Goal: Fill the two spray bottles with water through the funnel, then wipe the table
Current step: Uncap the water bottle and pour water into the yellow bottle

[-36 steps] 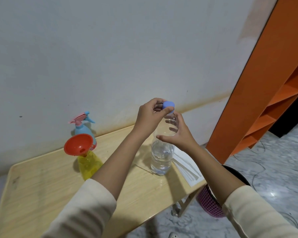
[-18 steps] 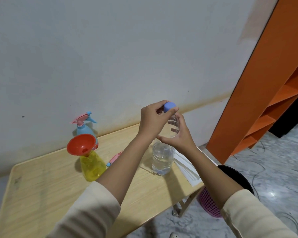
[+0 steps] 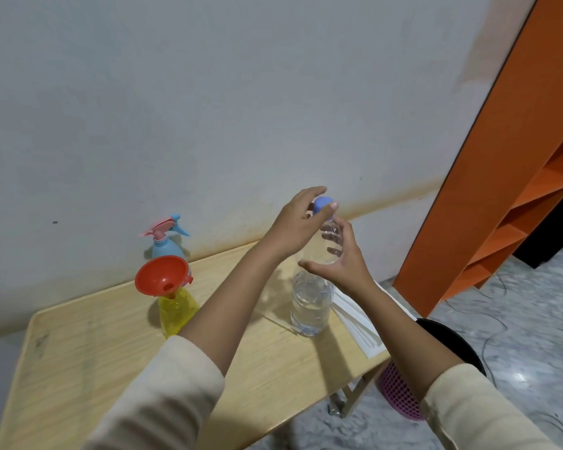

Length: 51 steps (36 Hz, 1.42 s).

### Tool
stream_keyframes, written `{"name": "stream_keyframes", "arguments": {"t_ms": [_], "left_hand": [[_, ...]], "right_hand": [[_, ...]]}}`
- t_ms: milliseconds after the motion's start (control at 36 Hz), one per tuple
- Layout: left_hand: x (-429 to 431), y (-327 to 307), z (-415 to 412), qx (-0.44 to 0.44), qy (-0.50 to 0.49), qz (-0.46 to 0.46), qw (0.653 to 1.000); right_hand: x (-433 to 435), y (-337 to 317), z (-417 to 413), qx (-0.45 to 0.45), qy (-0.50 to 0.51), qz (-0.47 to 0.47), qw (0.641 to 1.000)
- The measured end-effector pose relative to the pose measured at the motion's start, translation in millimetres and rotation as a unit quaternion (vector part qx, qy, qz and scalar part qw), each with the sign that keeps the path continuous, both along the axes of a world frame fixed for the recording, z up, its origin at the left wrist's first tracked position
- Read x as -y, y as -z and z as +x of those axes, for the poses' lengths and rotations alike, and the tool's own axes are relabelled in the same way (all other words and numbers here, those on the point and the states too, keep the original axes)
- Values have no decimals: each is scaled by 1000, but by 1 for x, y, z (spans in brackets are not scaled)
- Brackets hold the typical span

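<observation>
A clear water bottle [image 3: 311, 303] stands upright on the wooden table [image 3: 95, 345], partly filled. My right hand [image 3: 342, 264] wraps around its upper body. My left hand [image 3: 298, 227] pinches the blue cap [image 3: 324, 204] at the bottle's top. To the left stands a yellow spray bottle [image 3: 176, 311] without its head, an orange funnel [image 3: 161, 276] seated in its neck. Behind it a blue spray bottle [image 3: 165, 246] with a pink and blue trigger head stands against the wall.
White papers [image 3: 358, 326] lie on the table's right end beside the water bottle. A pink mesh bin [image 3: 400, 397] with a black liner sits on the marble floor below. An orange shelf unit [image 3: 501, 157] rises at the right. The wall is close behind the table.
My left hand's fingers have shifted around the blue cap, with the fingers now spread higher over it. The bottle and my right hand stay in place. The view has drifted slightly.
</observation>
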State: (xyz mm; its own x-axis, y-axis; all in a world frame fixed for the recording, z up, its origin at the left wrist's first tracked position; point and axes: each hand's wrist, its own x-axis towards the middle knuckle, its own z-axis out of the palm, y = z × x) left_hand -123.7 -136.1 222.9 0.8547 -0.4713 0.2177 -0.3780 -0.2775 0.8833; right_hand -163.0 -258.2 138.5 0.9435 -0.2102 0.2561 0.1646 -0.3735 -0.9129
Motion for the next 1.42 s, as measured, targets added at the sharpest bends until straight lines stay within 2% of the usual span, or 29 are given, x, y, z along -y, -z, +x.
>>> {"name": "stream_keyframes", "arguments": {"t_ms": [83, 139, 222, 278, 361, 472, 528, 583, 639, 694, 778, 917, 1111, 1222, 1278, 1333, 1361, 1417], "left_hand": [[-8, 3, 6, -26, 64, -5, 998], [-8, 4, 7, -26, 49, -40, 998], [1, 4, 2, 43, -53, -77, 995], [12, 7, -4, 89, -141, -117, 979], [23, 3, -12, 87, -222, -204, 949], [9, 11, -13, 82, -276, -283, 915], [-9, 39, -14, 85, -303, -248, 916], [-30, 86, -19, 64, -312, -170, 932], [-50, 139, -31, 6, -316, -93, 944], [-65, 188, -48, -66, -328, -34, 942], [-78, 239, -72, -125, -342, 13, 931], [-77, 275, -92, -127, -352, 57, 926], [-67, 271, -88, -120, -401, 71, 905], [-48, 225, -78, -16, -453, -12, 891], [-35, 190, -71, 10, -425, -99, 900], [-20, 151, -67, -2, -354, -183, 917], [-13, 135, -66, -2, -313, -201, 928], [2, 109, -64, 16, -242, -174, 954]], "right_hand": [[0, 0, -2, -2, 1, 6, 1000], [0, 0, -4, -3, 4, 9, 1000], [-2, -1, -4, 1, 7, 10, 1000], [-4, 0, -3, 3, 7, 10, 1000], [-7, 3, -3, 3, 4, 16, 1000], [-6, 5, -1, 13, 9, 12, 1000], [-4, 7, 0, 20, 9, 10, 1000], [-2, 8, -1, 27, 8, 15, 1000], [-1, 10, -2, 30, 5, 25, 999], [-1, 11, -2, 31, 1, 31, 999], [-1, 15, -2, 31, -4, 48, 998], [2, 21, -8, 26, -30, 80, 996], [14, 28, -11, -4, -78, 80, 994], [24, 49, -15, -28, -104, 69, 992], [27, 65, -15, -47, -110, 67, 991], [27, 80, -15, -67, -113, 62, 989], [27, 88, -15, -80, -113, 63, 988], [24, 98, -13, -95, -111, 64, 987]]}}
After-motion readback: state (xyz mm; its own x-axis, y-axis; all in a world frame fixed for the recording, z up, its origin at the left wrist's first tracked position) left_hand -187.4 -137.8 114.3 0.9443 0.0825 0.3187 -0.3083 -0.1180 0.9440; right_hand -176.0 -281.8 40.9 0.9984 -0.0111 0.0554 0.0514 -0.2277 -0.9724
